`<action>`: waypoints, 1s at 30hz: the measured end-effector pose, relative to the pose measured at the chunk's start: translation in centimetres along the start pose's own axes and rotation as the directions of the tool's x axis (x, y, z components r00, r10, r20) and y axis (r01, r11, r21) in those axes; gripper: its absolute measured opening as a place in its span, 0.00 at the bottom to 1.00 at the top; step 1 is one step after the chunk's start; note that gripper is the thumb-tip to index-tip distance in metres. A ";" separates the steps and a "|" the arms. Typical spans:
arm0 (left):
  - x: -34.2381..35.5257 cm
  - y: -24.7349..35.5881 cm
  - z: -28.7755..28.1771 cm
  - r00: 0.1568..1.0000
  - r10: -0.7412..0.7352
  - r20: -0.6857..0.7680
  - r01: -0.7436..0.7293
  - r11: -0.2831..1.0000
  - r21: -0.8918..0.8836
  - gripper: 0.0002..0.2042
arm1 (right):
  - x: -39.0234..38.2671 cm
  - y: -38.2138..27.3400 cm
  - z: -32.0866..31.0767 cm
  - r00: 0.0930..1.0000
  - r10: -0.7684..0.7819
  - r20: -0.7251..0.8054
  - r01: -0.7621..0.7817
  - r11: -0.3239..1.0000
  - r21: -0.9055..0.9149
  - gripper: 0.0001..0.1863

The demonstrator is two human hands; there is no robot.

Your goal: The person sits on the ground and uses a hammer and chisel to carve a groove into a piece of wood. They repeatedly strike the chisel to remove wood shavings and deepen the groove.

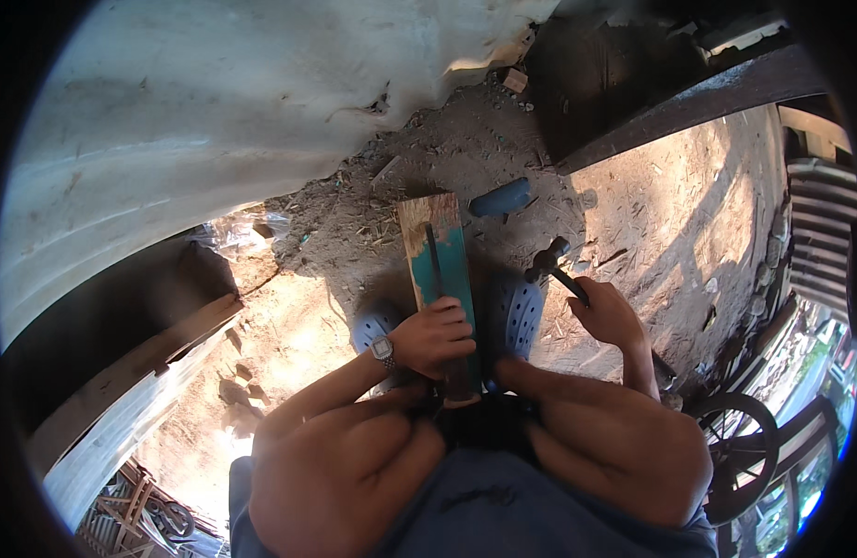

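Between my feet lies a wooden plank point(454, 256) with worn green paint, its far end scraped to bare wood. My left hand point(435, 338), with a watch on the wrist, is closed around a narrow dark metal bar point(433, 256) that looks like a chisel. The bar runs lengthwise above the plank, its far tip near the bare wood; whether it touches there I cannot tell. Off to the right, my right hand point(607, 314) grips a hammer point(551, 264) by its dark handle. The hammer head is held apart from the bar, beyond my right shoe.
Grey clogs point(519, 319) flank the plank. A blue object point(501, 198) lies on the dirt past its far end, among wood chips. A pale sheet point(215, 102) hangs at the upper left. A dark beam point(689, 104) crosses the upper right. A wheel point(774, 432) stands at the lower right.
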State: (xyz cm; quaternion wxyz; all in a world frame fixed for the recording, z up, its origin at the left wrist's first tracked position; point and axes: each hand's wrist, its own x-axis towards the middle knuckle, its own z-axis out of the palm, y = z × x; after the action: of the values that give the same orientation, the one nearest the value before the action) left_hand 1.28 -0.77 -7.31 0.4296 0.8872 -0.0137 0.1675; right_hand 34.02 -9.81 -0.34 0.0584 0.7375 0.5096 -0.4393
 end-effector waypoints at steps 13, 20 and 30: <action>-0.8 3.1 -2.4 0.953 -0.223 -0.206 0.224 0.974 -0.021 0.21 | 8.0 -2.1 7.8 0.986 -0.064 -0.156 0.084 0.989 0.125 0.23; -4.2 5.7 -7.1 0.804 -0.574 -0.155 0.551 0.817 -0.166 0.21 | 3.8 -3.3 8.1 0.947 -0.085 -0.310 0.088 0.996 -0.004 0.22; -2.6 7.7 -8.2 0.883 -0.433 -0.180 0.439 0.899 -0.010 0.14 | -9.9 -8.9 -3.8 0.802 -0.574 0.169 0.598 0.777 -0.197 0.20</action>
State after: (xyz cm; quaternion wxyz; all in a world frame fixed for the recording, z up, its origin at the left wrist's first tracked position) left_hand -4.84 0.41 2.42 0.4422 0.8556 0.2267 0.1452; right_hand 28.24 -10.47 12.17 0.0329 0.5068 0.7594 -0.4066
